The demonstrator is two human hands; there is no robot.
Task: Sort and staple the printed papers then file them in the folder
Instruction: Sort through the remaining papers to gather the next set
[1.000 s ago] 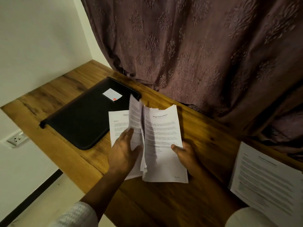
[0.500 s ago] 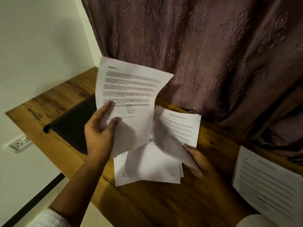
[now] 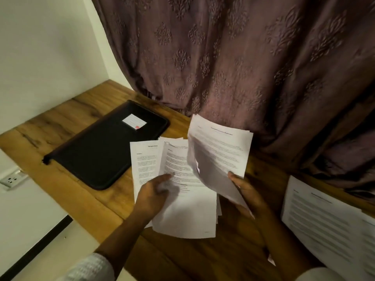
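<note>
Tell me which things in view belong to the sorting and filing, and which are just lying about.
For the job: spread papers, held by the left hand; lifted sheets in the right hand; printed pages at the right edge; black folder. No stapler shows.
Lying about: curtain; wall socket.

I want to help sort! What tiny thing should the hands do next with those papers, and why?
Probably lay the lifted white printed sheets down apart from the loose white paper pile. The right hand holds them above the brown wooden desk, the left hand touches the pile, so sorting looks unfinished.
</note>
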